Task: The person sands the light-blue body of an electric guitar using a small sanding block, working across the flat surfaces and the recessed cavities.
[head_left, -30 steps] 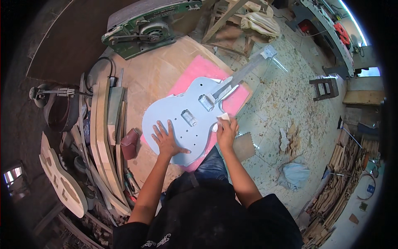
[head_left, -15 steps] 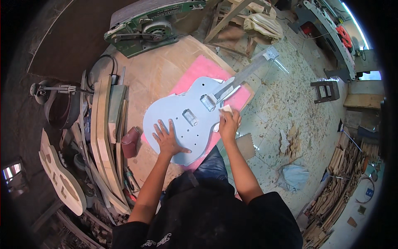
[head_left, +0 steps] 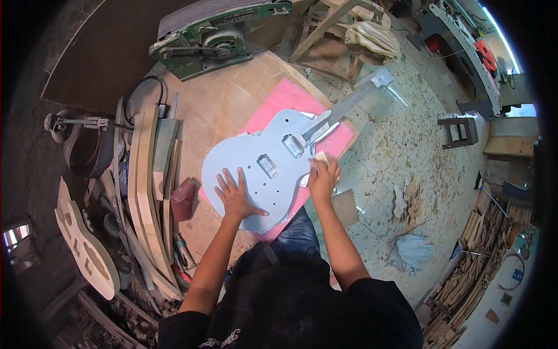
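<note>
A pale grey electric guitar body (head_left: 244,157) with its neck (head_left: 351,100) attached lies flat on a pink foam sheet (head_left: 273,104), the neck pointing to the far right. Two rectangular pickup cavities and several small holes are cut in its face. My left hand (head_left: 235,199) rests spread on the lower left of the body. Close to the cutaway edge on the right, my right hand (head_left: 323,179) pinches a small folded piece of whitish sandpaper (head_left: 319,157). The fingers partly hide the sandpaper, and its contact with the edge is hard to make out.
A dark red curved block (head_left: 183,199) sits on the wooden table (head_left: 203,104) at left, beside stacked wood strips (head_left: 142,180). Behind stands a green belt sander (head_left: 221,43). An unpainted guitar body (head_left: 87,250) leans at far left. Wood shavings and a blue cloth (head_left: 414,250) lie on the floor.
My right hand and the sandpaper have shifted very slightly to the right and nearer along the cutaway edge. My left hand stays flat on the body.
</note>
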A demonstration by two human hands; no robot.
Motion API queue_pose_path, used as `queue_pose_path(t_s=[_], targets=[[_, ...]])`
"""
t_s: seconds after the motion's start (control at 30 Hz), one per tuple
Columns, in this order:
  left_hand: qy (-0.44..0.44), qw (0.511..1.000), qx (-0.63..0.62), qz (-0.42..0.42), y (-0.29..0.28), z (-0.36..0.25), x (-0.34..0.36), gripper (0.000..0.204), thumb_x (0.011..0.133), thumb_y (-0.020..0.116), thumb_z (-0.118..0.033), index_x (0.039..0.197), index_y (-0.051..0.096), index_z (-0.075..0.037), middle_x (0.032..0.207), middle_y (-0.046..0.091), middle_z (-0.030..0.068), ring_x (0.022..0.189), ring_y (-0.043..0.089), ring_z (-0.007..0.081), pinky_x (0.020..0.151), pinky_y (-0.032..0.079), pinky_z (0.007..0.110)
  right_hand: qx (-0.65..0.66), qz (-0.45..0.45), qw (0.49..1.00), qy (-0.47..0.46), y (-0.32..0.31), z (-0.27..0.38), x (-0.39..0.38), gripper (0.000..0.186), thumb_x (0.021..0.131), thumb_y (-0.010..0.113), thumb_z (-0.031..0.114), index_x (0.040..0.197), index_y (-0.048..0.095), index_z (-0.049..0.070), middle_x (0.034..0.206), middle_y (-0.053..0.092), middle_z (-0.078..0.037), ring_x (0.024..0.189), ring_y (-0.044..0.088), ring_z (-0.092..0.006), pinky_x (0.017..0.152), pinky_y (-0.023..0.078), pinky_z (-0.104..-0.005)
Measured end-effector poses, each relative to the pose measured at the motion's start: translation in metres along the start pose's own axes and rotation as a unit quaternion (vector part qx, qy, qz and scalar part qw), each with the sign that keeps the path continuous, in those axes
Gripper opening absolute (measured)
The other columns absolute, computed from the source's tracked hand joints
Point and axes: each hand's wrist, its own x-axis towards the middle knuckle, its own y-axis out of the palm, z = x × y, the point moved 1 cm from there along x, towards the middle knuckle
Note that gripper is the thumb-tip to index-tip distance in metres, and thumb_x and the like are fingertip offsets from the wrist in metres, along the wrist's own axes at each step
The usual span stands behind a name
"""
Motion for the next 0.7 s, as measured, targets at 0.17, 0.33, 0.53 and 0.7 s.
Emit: queue_pose_path(t_s=[0.17, 0.33, 0.53, 0.7], targets=[[-0.003, 1.0, 0.001, 0.007, -0.001, -0.001, 0.0, 0.182, 0.027, 0.1, -0.066, 0.17, 0.0, -0.013, 0.169, -0.013, 0.0372, 0.155, -0.016, 0.0589, 0.12, 0.0, 0.076, 0.022, 0.003, 1.0, 0.005, -0.001, -0.007, -0.008, 0.032, 0.086, 0.076, 0.009, 0.116, 0.077, 0.02, 0.135, 0.054, -0.015, 0.128, 0.049, -0.0407, 0.105, 0.041, -0.0554], [-0.002, 1.0, 0.001, 0.008, 0.004, -0.002, 0.001, 0.182, 0.027, 0.1, -0.066, 0.17, 0.0, -0.013, 0.169, -0.013, 0.0374, 0.155, -0.016, 0.0587, 0.119, -0.001, 0.076, 0.002, 0.009, 1.0, 0.0, 0.002, 0.0, 0.006, 0.031, 0.087, 0.076, 0.012, 0.116, 0.076, 0.021, 0.135, 0.054, -0.015, 0.128, 0.049, -0.0405, 0.104, 0.041, -0.057], [-0.009, 1.0, 0.005, -0.002, 0.0, 0.002, 0.003, 0.183, 0.026, 0.099, -0.067, 0.17, 0.0, -0.013, 0.169, -0.013, 0.0371, 0.155, -0.017, 0.0584, 0.12, 0.0, 0.076, 0.025, 0.002, 0.999, -0.032, 0.006, 0.001, -0.021, 0.028, 0.088, 0.074, 0.011, 0.114, 0.076, 0.02, 0.134, 0.054, -0.015, 0.128, 0.05, -0.04, 0.104, 0.04, -0.0583], [0.006, 1.0, -0.003, 0.0, -0.001, -0.003, 0.004, 0.183, 0.026, 0.099, -0.067, 0.17, -0.001, -0.015, 0.17, -0.014, 0.0355, 0.155, -0.017, 0.0578, 0.12, -0.001, 0.075, 0.016, 0.025, 0.999, 0.012, 0.008, 0.012, 0.027, 0.029, 0.087, 0.075, 0.014, 0.116, 0.076, 0.02, 0.135, 0.054, -0.016, 0.128, 0.05, -0.0404, 0.105, 0.039, -0.0578]])
